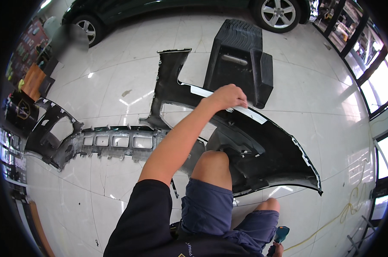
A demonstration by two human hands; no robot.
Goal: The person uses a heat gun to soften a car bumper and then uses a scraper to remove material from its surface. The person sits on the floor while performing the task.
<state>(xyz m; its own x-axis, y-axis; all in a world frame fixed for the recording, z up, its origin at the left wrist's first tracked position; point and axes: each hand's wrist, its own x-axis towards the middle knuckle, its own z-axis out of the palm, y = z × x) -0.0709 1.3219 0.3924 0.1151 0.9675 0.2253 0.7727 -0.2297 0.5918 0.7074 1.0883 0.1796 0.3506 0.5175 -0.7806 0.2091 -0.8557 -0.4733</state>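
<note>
A black car bumper cover [284,158] lies on the tiled floor in front of my knees, its inner side facing up. White strips [257,116] run along its far edge. My left hand [229,97] is over that edge between the visible white strips, its fingers curled and closed; what lies under the fingertips is hidden. Low at the right, beside my leg, my right hand [278,248] grips a teal corded tool [281,234], partly cut off by the lower rim, its exact kind unclear.
Behind the bumper stands a black ridged plastic block [236,55]. The bumper's slotted section [116,140] stretches left to a far end piece [52,128]. A yellow cord [331,220] trails over the floor at right. A dark car [172,6] is parked beyond; glass doors [369,60] line the right.
</note>
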